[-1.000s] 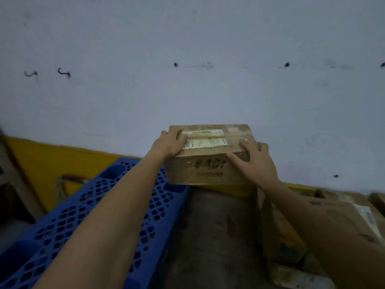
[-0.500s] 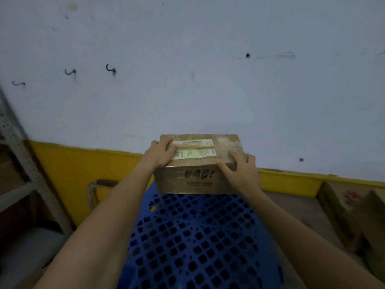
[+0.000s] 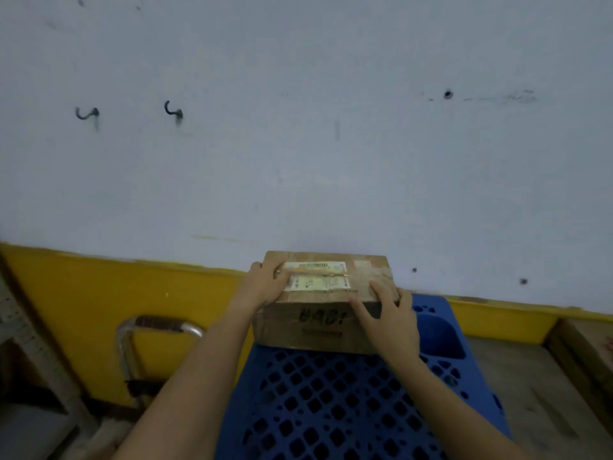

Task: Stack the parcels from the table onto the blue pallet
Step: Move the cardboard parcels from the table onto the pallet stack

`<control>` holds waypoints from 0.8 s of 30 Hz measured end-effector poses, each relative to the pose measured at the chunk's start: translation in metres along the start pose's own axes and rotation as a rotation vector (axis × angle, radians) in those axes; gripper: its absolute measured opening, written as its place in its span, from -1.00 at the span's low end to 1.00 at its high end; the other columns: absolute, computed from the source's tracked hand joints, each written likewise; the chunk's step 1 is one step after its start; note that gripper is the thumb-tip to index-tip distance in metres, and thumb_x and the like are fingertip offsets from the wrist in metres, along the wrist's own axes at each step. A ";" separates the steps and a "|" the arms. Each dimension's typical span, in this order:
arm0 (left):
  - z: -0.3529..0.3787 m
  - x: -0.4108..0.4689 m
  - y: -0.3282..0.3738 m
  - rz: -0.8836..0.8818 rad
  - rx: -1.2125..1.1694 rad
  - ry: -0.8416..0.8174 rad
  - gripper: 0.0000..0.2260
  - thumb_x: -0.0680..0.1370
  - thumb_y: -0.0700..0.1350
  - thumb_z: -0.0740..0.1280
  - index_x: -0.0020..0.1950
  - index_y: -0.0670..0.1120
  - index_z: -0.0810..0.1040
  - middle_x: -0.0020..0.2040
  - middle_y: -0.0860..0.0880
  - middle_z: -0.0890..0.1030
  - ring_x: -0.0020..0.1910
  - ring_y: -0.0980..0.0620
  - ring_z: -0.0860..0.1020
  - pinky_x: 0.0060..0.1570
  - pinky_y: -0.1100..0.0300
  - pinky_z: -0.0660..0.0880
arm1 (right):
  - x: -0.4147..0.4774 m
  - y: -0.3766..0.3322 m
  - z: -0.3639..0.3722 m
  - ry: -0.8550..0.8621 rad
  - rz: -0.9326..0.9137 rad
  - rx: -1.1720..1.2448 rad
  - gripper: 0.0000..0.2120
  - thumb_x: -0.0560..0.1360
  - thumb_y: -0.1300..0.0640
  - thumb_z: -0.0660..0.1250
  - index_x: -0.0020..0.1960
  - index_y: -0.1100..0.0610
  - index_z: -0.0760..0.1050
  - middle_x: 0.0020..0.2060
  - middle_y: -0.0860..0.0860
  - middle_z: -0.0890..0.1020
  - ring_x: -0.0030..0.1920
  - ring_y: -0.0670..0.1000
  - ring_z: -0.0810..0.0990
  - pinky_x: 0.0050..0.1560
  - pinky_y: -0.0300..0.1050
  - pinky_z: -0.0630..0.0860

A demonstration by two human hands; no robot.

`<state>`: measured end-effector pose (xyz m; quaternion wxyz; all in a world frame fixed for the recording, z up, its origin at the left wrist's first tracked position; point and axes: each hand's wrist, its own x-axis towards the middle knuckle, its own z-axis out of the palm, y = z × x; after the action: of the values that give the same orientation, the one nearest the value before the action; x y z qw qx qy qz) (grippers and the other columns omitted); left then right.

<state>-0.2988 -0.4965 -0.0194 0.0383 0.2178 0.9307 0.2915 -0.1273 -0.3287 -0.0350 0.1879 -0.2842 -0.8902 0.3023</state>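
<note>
A brown cardboard parcel (image 3: 318, 323) with a white label on top and black handwriting on its front sits low over the far end of the blue pallet (image 3: 335, 406). My left hand (image 3: 263, 287) grips its upper left corner, thumb on top. My right hand (image 3: 389, 320) grips its right front corner, fingers curled over the top edge. Whether the parcel's underside touches the perforated deck I cannot tell.
A white wall with a yellow lower band (image 3: 99, 293) rises right behind the pallet. A metal trolley handle (image 3: 159, 327) stands at the left, beside a shelf frame (image 3: 30, 360). More cardboard boxes (image 3: 583, 353) lie at the right on the grey floor (image 3: 530, 393).
Both hands have carried the parcel left from over the floor to over the pallet and lowered it toward the far end. My view has turned left with it.
</note>
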 end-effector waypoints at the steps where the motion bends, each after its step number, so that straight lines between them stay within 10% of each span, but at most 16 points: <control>1: 0.001 0.006 0.000 0.000 0.006 0.000 -0.57 0.60 0.14 0.06 0.48 0.15 0.21 0.37 -0.20 0.33 0.22 -0.23 0.44 0.12 0.02 0.43 | 0.005 -0.001 0.001 -0.012 0.014 -0.001 -0.38 0.45 -0.35 0.13 0.44 -0.12 0.22 0.47 0.09 0.11 0.37 0.21 0.30 0.22 0.13 0.45; 24: -0.004 0.061 0.020 -0.032 0.319 0.068 -0.60 0.62 0.14 -0.03 0.41 0.04 0.27 0.31 -0.20 0.34 0.20 -0.26 0.42 0.14 -0.05 0.35 | 0.082 0.000 0.007 -0.186 -0.006 -0.038 -0.37 0.46 -0.35 0.11 0.44 -0.11 0.12 0.41 0.05 0.07 0.20 0.16 0.46 0.03 0.02 0.49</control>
<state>-0.3472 -0.4573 -0.0011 -0.0235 0.1963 0.9692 0.1465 -0.1936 -0.2805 -0.0267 0.0997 -0.2558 -0.9103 0.3099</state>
